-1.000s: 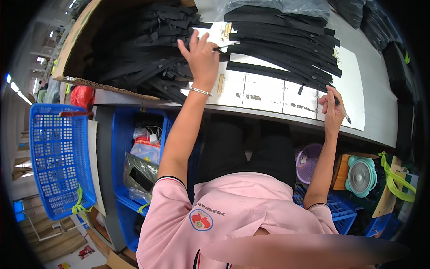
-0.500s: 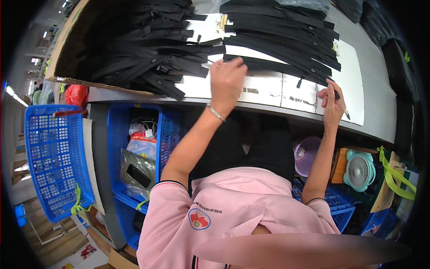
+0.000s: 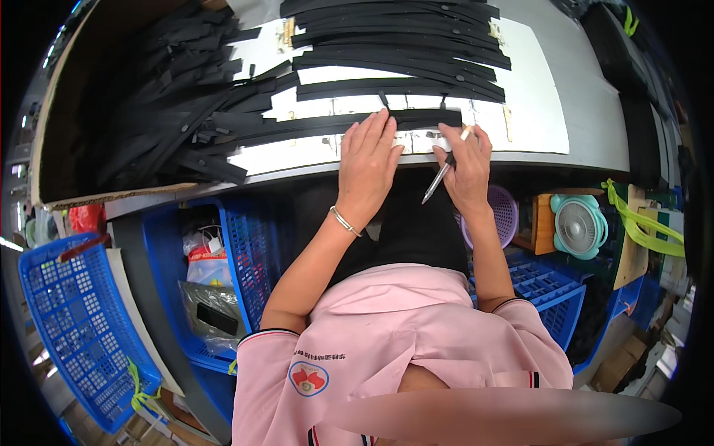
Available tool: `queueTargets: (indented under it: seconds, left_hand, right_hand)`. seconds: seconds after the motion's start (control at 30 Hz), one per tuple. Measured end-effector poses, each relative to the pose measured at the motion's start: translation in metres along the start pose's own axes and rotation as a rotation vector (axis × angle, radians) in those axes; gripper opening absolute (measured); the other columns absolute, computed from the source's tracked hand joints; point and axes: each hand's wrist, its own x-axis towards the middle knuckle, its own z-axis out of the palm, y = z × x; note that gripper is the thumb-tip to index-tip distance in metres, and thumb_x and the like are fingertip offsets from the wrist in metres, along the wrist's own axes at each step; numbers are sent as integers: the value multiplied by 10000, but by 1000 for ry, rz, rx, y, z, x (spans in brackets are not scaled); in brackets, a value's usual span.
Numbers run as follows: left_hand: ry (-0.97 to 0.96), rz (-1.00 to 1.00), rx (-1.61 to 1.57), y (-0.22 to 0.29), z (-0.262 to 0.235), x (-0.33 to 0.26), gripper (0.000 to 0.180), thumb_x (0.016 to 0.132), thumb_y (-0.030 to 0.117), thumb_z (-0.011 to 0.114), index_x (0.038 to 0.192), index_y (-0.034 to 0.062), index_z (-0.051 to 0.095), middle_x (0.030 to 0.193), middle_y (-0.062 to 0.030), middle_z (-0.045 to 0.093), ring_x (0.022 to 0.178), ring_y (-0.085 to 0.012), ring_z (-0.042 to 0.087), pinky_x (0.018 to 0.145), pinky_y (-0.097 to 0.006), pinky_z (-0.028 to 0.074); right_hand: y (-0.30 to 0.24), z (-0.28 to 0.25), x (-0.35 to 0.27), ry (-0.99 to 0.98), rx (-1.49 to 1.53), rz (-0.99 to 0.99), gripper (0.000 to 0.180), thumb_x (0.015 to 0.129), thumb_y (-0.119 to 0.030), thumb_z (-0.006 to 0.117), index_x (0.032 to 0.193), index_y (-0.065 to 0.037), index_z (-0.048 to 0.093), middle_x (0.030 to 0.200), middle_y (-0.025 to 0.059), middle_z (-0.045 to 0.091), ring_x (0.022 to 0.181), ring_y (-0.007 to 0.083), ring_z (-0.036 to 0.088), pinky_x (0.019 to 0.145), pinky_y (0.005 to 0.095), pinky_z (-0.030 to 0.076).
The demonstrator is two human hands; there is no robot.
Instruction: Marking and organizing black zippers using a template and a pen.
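A long black zipper (image 3: 424,119) with small pulls lies straight across the white board (image 3: 539,104), near the table's front edge. My left hand (image 3: 364,160) rests flat on it, fingers stretched out and close together. At the zipper's right end are the fingertips of my right hand (image 3: 470,167), which also holds a pen (image 3: 439,181) with its tip slanting down toward me. Whether these fingertips grip the zipper, I cannot tell. Beyond it, several black zippers (image 3: 394,59) lie side by side in a stack of rows.
On the left a cardboard box (image 3: 119,195) on its side spills a tangled heap of black zippers (image 3: 201,104). Below the table are blue baskets (image 3: 245,256), a purple basket (image 3: 500,215) and a turquoise fan (image 3: 579,225). Another blue basket (image 3: 82,327) stands at far left.
My left hand has come down onto the near zipper, and my right hand has moved in beside it with the pen. One more zipper lies in the row beyond. The view has shifted.
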Motion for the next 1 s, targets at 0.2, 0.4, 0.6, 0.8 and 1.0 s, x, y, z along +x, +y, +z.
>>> queueTargets:
  seconds: [0.2, 0.4, 0.6, 0.8, 1.0]
  left_hand:
    - [-20, 1, -5, 4, -1, 0, 416, 926, 143, 687, 1296, -39, 626, 1395, -170, 587, 1309, -310, 535, 1119, -477, 382]
    - [28, -22, -112, 7, -1, 1, 373, 888, 137, 723, 1231, 4, 661, 1315, -147, 628, 1233, -328, 570, 1086, -480, 396]
    - [36, 111, -74, 7, 9, 55, 396, 924, 128, 667, 1304, 34, 607, 1402, -155, 562, 1354, -353, 467, 1129, -500, 366]
    - [-195, 83, -22, -27, 72, 110, 513, 1007, 292, 583, 1497, 171, 486, 1582, -199, 381, 1492, -465, 260, 1188, -631, 206]
    - [-239, 96, 63, -77, 103, 180, 485, 1029, 314, 532, 1510, 264, 492, 1646, -150, 300, 1519, -448, 208, 1215, -618, 155]
  right_hand:
    - [14, -18, -9, 279, -95, 95, 360, 875, -61, 748, 1212, -31, 625, 1262, 138, 706, 1128, 277, 679, 1052, 420, 416]
    - [9, -7, -8, 136, -59, 143, 363, 864, -40, 742, 1210, -37, 631, 1333, 146, 667, 1201, 309, 640, 1066, 453, 412]
    - [9, -12, 7, 62, -21, -31, 386, 846, 3, 738, 1216, -38, 635, 1320, 127, 678, 1244, 297, 629, 1075, 461, 404]
    - [7, 1, 0, -93, -21, -17, 360, 858, -36, 744, 1198, -26, 627, 1325, 121, 671, 1298, 292, 595, 1120, 472, 393]
    - [9, 8, -9, -10, 11, -12, 380, 859, -34, 749, 1215, -34, 616, 1334, 135, 665, 1288, 325, 602, 1121, 482, 411]
